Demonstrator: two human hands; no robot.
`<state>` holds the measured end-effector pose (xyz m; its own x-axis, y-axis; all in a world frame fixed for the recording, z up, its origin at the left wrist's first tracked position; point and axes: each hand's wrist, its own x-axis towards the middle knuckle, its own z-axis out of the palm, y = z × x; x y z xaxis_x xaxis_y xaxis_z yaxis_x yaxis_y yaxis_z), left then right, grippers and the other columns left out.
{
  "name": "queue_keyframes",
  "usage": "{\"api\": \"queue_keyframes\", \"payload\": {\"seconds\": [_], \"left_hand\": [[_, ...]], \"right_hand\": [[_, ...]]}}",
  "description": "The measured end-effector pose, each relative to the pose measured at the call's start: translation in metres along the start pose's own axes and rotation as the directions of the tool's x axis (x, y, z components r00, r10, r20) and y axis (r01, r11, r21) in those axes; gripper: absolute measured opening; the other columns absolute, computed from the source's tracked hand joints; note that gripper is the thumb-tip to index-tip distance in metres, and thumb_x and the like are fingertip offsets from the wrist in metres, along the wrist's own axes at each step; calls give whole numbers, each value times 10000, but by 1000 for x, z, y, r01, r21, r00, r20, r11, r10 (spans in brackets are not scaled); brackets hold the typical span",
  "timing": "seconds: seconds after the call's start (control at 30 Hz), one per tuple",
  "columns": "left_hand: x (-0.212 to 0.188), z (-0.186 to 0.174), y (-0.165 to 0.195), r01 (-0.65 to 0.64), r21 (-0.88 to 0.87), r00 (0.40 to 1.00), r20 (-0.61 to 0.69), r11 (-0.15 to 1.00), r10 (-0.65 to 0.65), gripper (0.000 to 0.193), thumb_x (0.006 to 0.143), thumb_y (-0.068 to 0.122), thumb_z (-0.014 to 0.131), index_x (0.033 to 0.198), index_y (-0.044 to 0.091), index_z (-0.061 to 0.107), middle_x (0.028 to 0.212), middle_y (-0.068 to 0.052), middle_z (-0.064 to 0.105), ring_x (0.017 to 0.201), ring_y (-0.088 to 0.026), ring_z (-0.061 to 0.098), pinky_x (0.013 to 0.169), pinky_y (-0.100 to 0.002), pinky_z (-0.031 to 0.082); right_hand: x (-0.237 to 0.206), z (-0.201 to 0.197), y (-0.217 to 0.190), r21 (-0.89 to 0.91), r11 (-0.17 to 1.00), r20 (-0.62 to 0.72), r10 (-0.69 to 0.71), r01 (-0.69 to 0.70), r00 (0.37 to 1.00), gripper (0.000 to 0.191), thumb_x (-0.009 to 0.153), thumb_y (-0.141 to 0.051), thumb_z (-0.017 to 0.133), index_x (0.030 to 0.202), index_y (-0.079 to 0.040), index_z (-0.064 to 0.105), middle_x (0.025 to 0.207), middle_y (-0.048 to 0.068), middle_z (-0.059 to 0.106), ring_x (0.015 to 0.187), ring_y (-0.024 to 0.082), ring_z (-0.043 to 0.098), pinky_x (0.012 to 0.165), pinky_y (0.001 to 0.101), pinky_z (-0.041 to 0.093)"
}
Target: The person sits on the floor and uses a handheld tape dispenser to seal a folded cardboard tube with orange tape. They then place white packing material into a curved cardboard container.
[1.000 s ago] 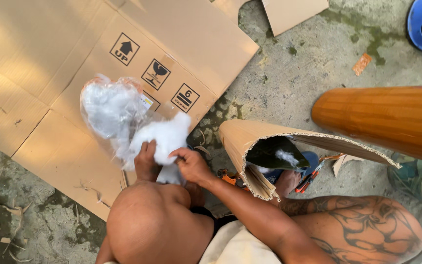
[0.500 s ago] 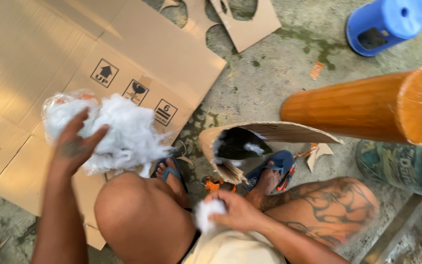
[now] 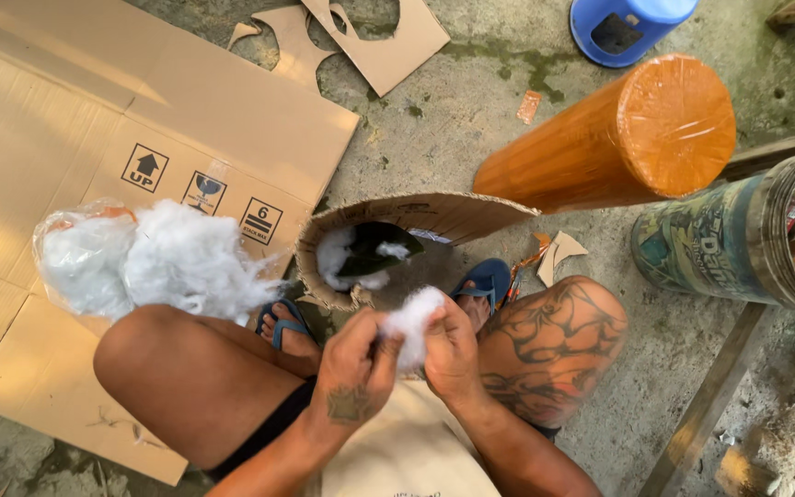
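Seen from the head, the left hand [image 3: 353,368] and right hand [image 3: 451,348] both pinch a white fluff tuft [image 3: 410,319] between the knees, just below a cardboard tube [image 3: 388,235], a fluff bag [image 3: 140,262] lying left on flat cardboard [image 3: 66,120].

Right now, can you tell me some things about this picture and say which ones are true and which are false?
1. Both hands hold a small tuft of white stuffing. True: the left hand and right hand pinch it together.
2. The big pile of white stuffing sits inside the blue stool. False: it lies on the flattened cardboard box, spilling from a clear plastic bag.
3. The orange cylinder lies on its side. True.
4. The curved cardboard shell has nothing in it. False: white stuffing and a dark piece show inside.
5. The person wears blue flip-flops. True.
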<state>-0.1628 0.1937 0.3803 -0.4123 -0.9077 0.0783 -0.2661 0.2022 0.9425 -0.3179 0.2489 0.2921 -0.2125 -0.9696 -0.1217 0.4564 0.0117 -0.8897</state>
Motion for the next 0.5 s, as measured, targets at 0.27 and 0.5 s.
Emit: {"api": "queue_keyframes", "payload": {"seconds": [0.27, 0.5], "left_hand": [[7, 1, 18, 81, 216, 980, 159, 973, -117, 275, 876, 181, 757, 1101, 45, 674, 814, -110, 681, 655, -281, 685, 591, -370, 552], [134, 1, 10, -461, 364, 773, 613, 809, 164, 409, 858, 68, 712, 1262, 56, 646, 1122, -168, 707, 1052, -381, 662, 874, -459, 539]], "right_hand": [[-20, -41, -5, 31, 984, -62, 177, -175, 982, 133, 929, -29, 699, 984, -77, 588, 1005, 26, 694, 913, 115, 642, 801, 260, 545], [18, -91, 1, 238, 971, -590, 129, 20, 797, 206, 1066, -253, 594, 1149, -75, 654, 929, 26, 636, 771, 114, 588, 637, 259, 486]]}}
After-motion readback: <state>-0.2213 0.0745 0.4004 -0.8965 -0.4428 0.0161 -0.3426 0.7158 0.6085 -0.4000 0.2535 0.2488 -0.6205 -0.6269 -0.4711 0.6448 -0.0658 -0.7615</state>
